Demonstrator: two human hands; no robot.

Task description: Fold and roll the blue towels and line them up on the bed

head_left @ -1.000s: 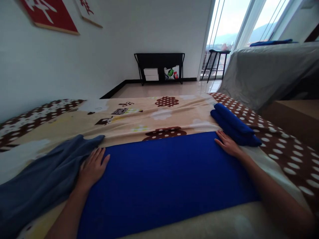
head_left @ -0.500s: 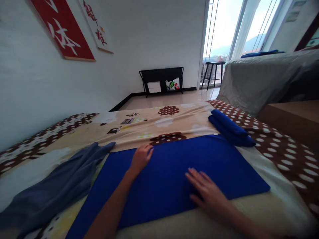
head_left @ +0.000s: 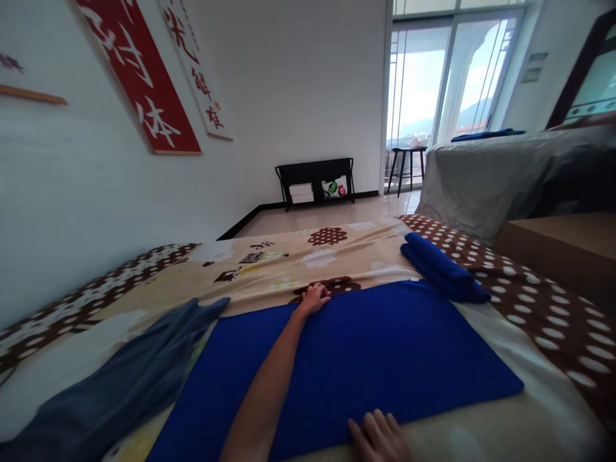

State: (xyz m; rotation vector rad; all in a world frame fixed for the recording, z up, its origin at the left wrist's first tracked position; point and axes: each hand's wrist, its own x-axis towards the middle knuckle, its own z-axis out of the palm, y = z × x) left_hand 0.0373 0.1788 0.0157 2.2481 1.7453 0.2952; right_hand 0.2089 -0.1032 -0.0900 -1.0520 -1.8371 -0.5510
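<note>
A royal-blue cloth [head_left: 385, 359] lies spread flat on a patterned blanket. My left hand [head_left: 315, 299] is at its far edge, fingers curled down and closed on the fabric there. At the near edge, my right hand [head_left: 379, 439] has its fingers bent and closed over the border; the frame's bottom cuts off the wrist. A rolled or folded blue cloth [head_left: 443, 268] rests just beyond the far right corner. To the left lies a rumpled grey-blue garment [head_left: 120, 378], touching or close to the spread cloth's left side.
The blanket [head_left: 312, 258] has brown polka-dot borders. A cardboard-coloured box [head_left: 563, 250] and a plastic-covered piece of furniture [head_left: 462, 179] stand at right. Farther back are a black rack [head_left: 315, 176], a stool [head_left: 407, 170] and a glass door. Scrolls [head_left: 144, 83] hang on the left wall.
My left hand has moved right along the far edge. My right hand has come back from the cloth's middle to its near edge. The view has tilted up.
</note>
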